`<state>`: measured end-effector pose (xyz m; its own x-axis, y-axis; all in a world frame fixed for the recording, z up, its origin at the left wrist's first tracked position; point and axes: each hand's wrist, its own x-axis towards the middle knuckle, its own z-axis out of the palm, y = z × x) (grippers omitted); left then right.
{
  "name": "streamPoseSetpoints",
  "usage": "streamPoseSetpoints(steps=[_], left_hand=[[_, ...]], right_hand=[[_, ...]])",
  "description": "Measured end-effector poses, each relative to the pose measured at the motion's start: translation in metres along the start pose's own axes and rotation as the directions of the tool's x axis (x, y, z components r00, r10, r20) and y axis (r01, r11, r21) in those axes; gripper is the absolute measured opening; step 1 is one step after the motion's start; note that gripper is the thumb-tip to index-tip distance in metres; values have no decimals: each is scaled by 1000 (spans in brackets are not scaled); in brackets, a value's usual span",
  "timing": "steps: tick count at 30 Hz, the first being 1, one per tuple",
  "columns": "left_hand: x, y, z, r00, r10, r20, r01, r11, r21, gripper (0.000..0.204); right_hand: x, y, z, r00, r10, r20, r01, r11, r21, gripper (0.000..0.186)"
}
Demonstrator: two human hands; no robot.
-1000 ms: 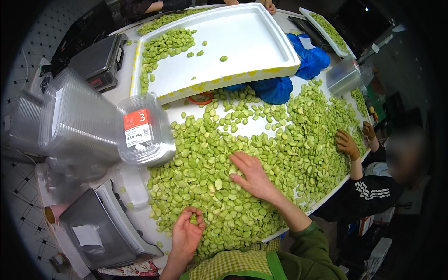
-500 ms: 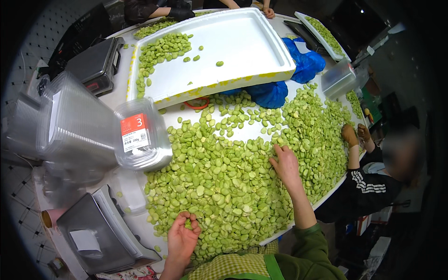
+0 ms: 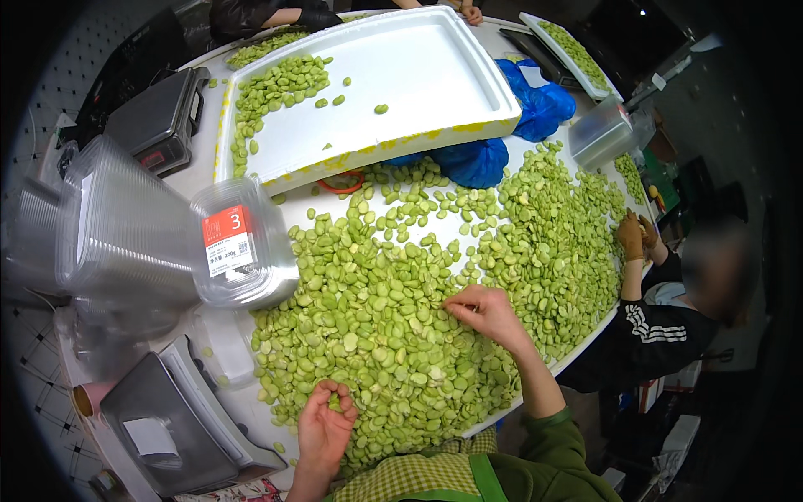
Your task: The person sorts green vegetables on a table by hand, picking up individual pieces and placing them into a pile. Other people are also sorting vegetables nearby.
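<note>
Green beans (image 3: 393, 335) uncounted, two hands, left hand (image 3: 324, 428), right hand (image 3: 487, 313)

Pale green beans (image 3: 435, 309) cover the white desk (image 3: 468, 219). White foam tray (image 3: 418, 84) with a yellow-marked front edge; orange-red ring (image 3: 341, 181) just below it. Blue plastic bags (image 3: 535, 109). Clear lidded container (image 3: 242, 251) bearing a red-and-white label. Grey scales (image 3: 163, 121). The person's sleeve (image 3: 569, 452) is olive green; the apron (image 3: 410, 478) shows a yellow-green check. A co-worker's sleeve (image 3: 657, 330) is black with white stripes.
</note>
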<state>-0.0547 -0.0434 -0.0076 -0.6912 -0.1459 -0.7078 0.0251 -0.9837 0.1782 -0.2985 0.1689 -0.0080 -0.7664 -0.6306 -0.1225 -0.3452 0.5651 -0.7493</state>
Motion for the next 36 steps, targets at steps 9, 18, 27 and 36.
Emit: streamPoseSetpoints(steps=[9,18,27,36], left_hand=[[-1,1,5,1000,-3,20,3,1000,3,10],[0,-11,24,995,-13,99,2,995,104,12],[19,-43,58,969,-146,200,100,970,221,28],[24,-39,44,987,-70,146,44,984,170,21]], right_hand=[[55,62,16,949,-84,-303,-56,903,-425,12],[46,71,9,962,17,-272,-88,964,-252,13],[-37,-64,8,952,-298,-67,305,933,188,13],[20,-9,18,972,-204,-115,197,978,-73,16]])
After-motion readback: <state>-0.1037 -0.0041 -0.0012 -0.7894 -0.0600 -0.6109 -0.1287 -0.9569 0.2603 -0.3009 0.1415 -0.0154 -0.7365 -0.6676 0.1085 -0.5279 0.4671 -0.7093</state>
